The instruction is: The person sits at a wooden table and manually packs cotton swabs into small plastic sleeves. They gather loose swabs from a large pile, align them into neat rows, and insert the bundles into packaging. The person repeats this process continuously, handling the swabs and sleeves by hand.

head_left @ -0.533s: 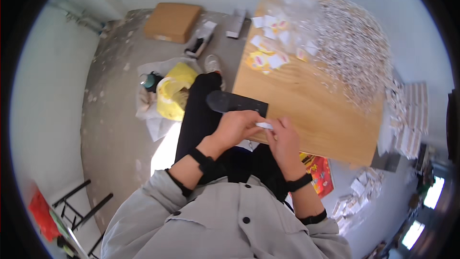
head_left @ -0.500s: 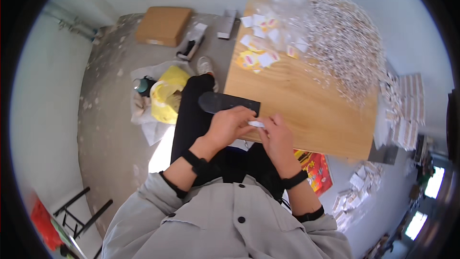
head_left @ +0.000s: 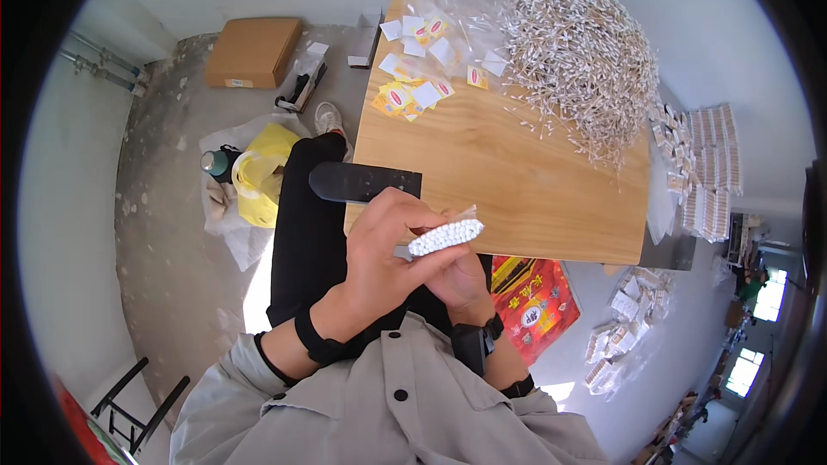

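Left hand pinches swab bundle between thumb and fingers — right hand, grip unclear.

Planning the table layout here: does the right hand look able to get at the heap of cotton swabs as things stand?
Probably yes: bare tabletop lies between the right hand and the heap, though that hand sits close behind the swab bundle gripped by the left hand.

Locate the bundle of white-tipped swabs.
In the head view, just below and right of centre: the swab bundle sits in the left hand, the right hand close below.
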`<state>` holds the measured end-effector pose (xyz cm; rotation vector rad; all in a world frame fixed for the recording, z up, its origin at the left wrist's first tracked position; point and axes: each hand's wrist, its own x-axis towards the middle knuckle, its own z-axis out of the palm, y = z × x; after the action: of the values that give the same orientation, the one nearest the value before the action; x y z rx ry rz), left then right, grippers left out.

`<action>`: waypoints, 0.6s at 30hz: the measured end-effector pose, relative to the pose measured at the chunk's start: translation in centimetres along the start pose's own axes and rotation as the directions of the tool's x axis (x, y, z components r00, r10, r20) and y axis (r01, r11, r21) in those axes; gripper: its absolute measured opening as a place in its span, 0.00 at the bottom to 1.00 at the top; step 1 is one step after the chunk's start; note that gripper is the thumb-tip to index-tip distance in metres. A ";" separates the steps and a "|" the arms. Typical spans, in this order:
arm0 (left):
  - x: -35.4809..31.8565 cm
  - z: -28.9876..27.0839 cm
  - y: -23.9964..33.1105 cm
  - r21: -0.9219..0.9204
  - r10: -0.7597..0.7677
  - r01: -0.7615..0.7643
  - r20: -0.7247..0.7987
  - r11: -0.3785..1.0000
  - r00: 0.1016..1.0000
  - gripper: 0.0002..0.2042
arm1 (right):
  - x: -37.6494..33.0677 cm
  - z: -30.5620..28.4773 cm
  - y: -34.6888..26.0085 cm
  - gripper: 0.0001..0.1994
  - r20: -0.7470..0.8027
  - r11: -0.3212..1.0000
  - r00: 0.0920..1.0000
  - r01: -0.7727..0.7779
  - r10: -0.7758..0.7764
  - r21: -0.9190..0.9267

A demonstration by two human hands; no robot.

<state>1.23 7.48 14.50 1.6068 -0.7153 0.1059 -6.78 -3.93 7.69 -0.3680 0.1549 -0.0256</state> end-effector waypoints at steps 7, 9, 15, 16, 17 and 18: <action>0.3 0.7 0.2 0.100 0.086 -0.087 0.023 0.991 0.996 0.19 | -0.6 -1.0 0.5 0.18 -0.016 0.999 0.999 -0.035 0.035 -0.014; 0.3 0.6 0.0 0.118 0.101 -0.107 0.052 0.987 0.994 0.19 | -0.4 -1.2 0.5 0.19 0.018 0.999 0.999 -0.041 0.041 -0.008; 0.3 0.5 0.0 0.133 0.048 -0.055 0.051 0.990 0.998 0.16 | -0.4 -2.2 1.4 0.21 0.044 0.998 0.998 -0.054 0.052 0.029; 0.4 0.6 -0.1 0.118 0.050 -0.054 0.038 0.991 0.998 0.15 | -0.4 -1.8 1.3 0.21 0.032 0.999 0.998 -0.047 0.046 0.023; 0.5 0.7 -0.1 0.104 0.052 -0.055 0.025 0.993 0.998 0.15 | -0.3 -1.5 1.3 0.21 0.020 0.999 0.999 -0.040 0.040 0.017; 0.5 0.8 0.0 0.099 0.049 -0.050 0.017 0.994 0.999 0.15 | -0.2 -1.3 1.2 0.21 0.027 0.999 0.999 -0.045 0.045 0.017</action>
<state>1.38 6.51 14.62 1.6862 -0.7712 0.1686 -7.18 -3.30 6.14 -0.3474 0.1366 0.0223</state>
